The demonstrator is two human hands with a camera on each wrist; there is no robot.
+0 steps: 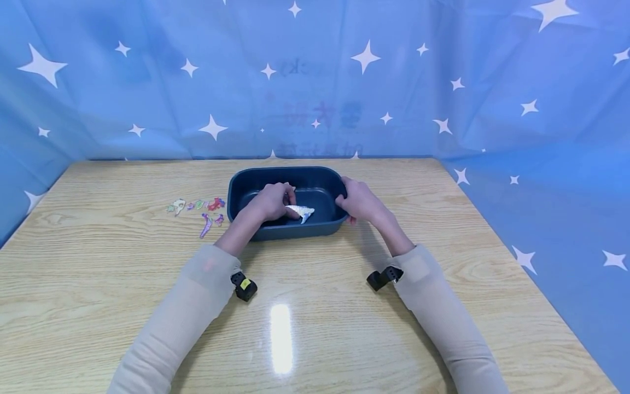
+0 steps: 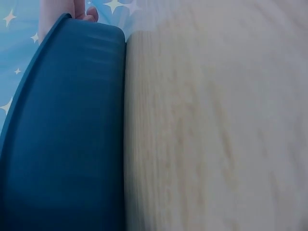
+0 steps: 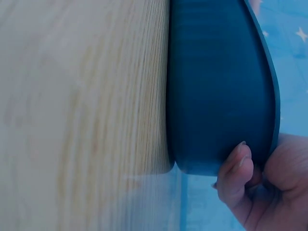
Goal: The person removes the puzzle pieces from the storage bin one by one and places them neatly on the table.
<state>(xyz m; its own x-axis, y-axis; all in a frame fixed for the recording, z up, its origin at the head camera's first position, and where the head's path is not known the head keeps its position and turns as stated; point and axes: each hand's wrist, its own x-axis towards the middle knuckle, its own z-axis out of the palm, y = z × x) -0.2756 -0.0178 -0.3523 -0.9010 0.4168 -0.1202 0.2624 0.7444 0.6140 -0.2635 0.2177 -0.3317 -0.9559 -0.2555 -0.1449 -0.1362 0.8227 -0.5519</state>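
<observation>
A dark blue rectangular bin [image 1: 300,232] stands on the wooden table. My left hand [image 1: 272,201] reaches over its front rim into it and pinches a small, flat-looking white piece with a blue part [image 1: 300,210], shaped somewhat like a whale. My right hand [image 1: 361,201] grips the right end of the bin, thumb over the rim and fingers curled against the outer wall. In the right wrist view, fingers [image 3: 237,173] of that hand press the bin's outside [image 3: 221,86]. The bin's side [image 2: 67,125] fills much of the left wrist view, hiding my left hand.
Left of the bin lie several small colourful pieces: a whitish one [image 1: 179,206], a red one [image 1: 216,204] and a purple one [image 1: 205,225] among them. A blue curtain with white stars [image 1: 315,82] hangs behind the wooden table [image 1: 123,306].
</observation>
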